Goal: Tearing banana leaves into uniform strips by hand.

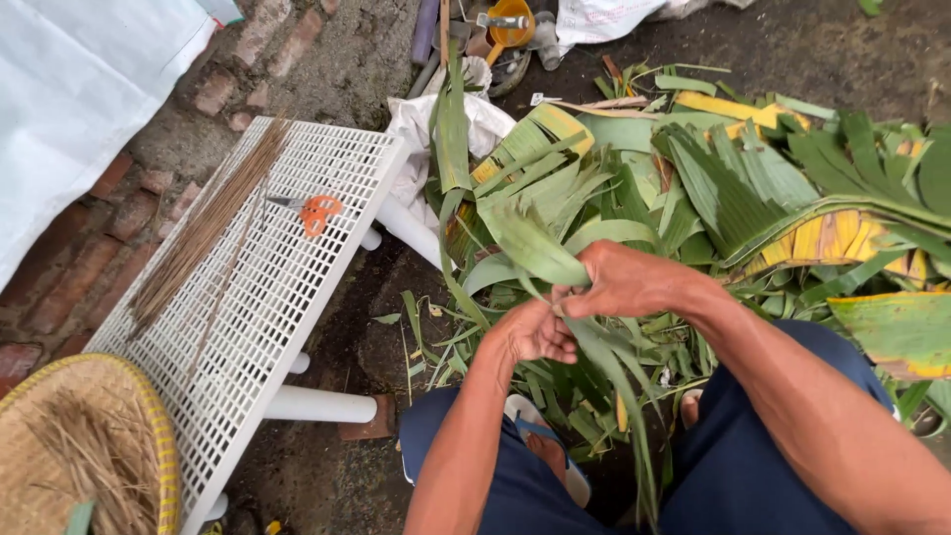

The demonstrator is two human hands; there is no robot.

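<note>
Dark bare ground [327, 466] and a brick wall [119, 198] frame the work area, with a white perforated surface [287, 287] lying to the left of my hands. On that surface I see orange-handled scissors [313, 212] and a bundle of thin brown sticks [198, 233], both well apart from my hands; a woven basket [59, 446] holding dry fibre sits at its near-left end. My left hand [535, 332] and right hand [624, 282] meet close together in the middle of the view, touching each other. Both are clamped on a long green leaf strip [530, 243]: the right hand pinches it from above, the left hand grips it just below, fingers curled. One end of the strip rises up and away from the hands; the other end hangs down between my knees, past my dark blue trousers [733, 466]. Beyond the hands and to their right lies a large pile of banana leaves [753, 188], green with some yellowed sections, spread over the ground. Loose narrow leaf scraps [565, 396] lie under the hands around my sandalled foot [540, 436]. Far beyond the hands, past the pile, I see white sacking [604, 18] and an orange container [510, 25]; what it holds I cannot tell.
</note>
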